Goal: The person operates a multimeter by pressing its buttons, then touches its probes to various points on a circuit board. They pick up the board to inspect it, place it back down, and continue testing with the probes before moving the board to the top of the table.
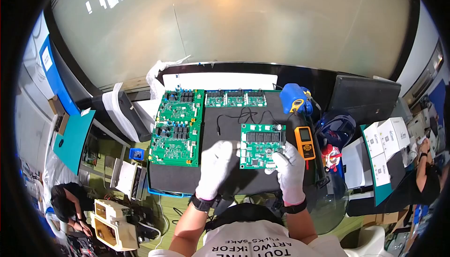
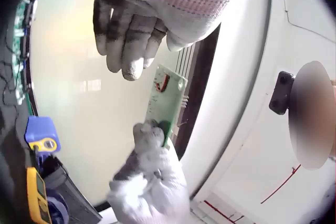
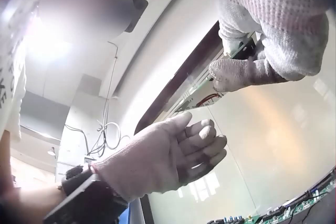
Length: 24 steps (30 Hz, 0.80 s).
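My right hand (image 1: 289, 170), in a white knit glove, pinches a green circuit board (image 1: 257, 151) by its lower right corner, thumb on the component face. The board carries a row of dark relays along its upper half. In the left wrist view the board's back (image 2: 167, 98) shows, with a short red wire on it. My gloved left hand (image 1: 216, 165) is just left of the board, holding nothing. The right wrist view shows the left hand (image 3: 163, 155) with its fingers loosely extended, palm turned toward the board, beneath the gripping right hand (image 3: 273, 40).
Larger green boards (image 1: 176, 128) lie at the table's left, smaller boards (image 1: 236, 98) along its back. A black cable (image 1: 243, 115) crosses the dark mat. At right are an orange meter (image 1: 305, 143), a blue-and-yellow device (image 1: 295, 98) and a dark monitor (image 1: 364, 98).
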Each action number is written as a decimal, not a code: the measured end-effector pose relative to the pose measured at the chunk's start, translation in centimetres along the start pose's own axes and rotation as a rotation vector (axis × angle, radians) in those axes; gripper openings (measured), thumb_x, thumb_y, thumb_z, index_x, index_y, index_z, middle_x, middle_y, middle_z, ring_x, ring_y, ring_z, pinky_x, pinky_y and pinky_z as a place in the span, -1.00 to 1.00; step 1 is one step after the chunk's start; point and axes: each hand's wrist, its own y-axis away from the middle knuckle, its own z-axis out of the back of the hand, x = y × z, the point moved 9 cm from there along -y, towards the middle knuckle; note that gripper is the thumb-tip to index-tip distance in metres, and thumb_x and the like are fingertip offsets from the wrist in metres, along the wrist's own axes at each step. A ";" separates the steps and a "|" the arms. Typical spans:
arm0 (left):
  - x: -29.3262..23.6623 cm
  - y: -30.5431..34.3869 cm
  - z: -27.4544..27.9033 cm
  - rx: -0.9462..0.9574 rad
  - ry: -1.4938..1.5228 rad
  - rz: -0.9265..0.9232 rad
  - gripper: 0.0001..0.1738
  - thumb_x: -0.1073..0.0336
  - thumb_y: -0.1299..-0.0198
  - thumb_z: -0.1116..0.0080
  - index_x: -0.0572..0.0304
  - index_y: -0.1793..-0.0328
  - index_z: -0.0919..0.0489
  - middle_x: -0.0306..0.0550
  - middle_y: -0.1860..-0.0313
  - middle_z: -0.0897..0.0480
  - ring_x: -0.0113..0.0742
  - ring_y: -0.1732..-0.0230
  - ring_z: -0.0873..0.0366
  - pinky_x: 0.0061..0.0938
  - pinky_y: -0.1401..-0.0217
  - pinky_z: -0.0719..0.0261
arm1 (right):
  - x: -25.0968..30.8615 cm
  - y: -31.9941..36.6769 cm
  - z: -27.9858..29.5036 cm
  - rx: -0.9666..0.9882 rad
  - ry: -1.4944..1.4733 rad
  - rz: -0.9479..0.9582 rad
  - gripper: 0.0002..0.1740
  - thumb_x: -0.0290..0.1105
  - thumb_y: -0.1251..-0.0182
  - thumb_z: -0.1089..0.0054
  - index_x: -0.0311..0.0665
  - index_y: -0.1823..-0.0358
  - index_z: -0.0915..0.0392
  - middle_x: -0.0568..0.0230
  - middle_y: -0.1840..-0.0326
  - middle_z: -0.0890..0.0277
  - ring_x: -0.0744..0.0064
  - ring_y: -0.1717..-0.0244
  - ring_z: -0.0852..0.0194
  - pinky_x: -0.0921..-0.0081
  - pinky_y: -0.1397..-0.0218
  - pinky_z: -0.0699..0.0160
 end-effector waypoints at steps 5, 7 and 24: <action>1.2 1.7 -1.9 0.069 0.098 0.156 -0.50 0.01 -0.37 0.12 0.38 0.06 -0.56 -0.15 0.23 -0.63 -0.52 0.19 -0.48 -0.57 0.10 -0.43 | 0.4 -0.2 0.2 -0.022 0.017 0.091 -0.58 -0.69 -0.16 -0.09 -0.51 -0.10 -0.39 0.18 0.20 -0.56 0.58 0.36 -0.56 0.63 0.41 -0.63; 0.9 1.8 -2.1 0.072 0.152 0.147 -0.50 0.01 -0.37 0.13 0.38 0.04 -0.54 -0.16 0.22 -0.62 -0.54 0.20 -0.48 -0.57 0.11 -0.43 | 0.6 0.0 -0.2 -0.004 0.029 0.098 -0.56 -0.71 -0.16 -0.09 -0.50 -0.12 -0.37 0.19 0.16 -0.55 0.58 0.32 -0.56 0.63 0.37 -0.63; 1.9 1.6 -0.9 0.005 0.368 0.202 -0.58 0.05 -0.36 0.08 0.31 0.15 -0.56 -0.33 0.35 -0.53 -0.65 0.33 -0.30 -0.64 0.27 -0.28 | 0.3 0.6 -2.5 0.188 -0.166 0.051 -0.60 -0.51 -0.38 0.19 -0.47 -0.20 -0.34 0.22 0.06 -0.52 0.56 0.14 -0.51 0.62 0.07 -0.52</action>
